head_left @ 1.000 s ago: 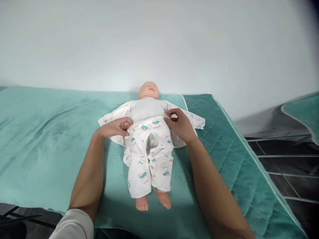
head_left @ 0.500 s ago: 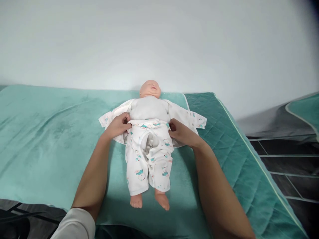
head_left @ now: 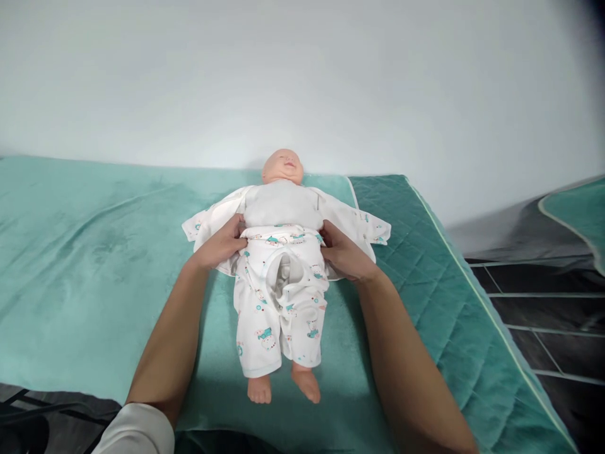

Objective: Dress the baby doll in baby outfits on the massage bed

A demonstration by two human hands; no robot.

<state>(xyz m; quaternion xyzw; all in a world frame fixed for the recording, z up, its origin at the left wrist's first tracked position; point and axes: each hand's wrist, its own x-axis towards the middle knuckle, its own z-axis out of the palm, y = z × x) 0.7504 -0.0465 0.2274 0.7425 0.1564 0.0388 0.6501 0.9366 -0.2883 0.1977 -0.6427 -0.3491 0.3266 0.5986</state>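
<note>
Item: printed trousers [head_left: 259,321], on a doll [head_left: 282,166] laid face-up on green cloth [head_left: 108,277]; waistband [head_left: 283,234] now more bunched than a moment earlier, pinched at either side by closed fingers of left hand [head_left: 221,244] and right hand [head_left: 347,255], apparently evenly controlled.

Doll head [head_left: 282,166]: smooth plastic look, slight sheen; trousers [head_left: 259,302]: matt cloth; wall [head_left: 302,75]: smooth, matt.
</note>
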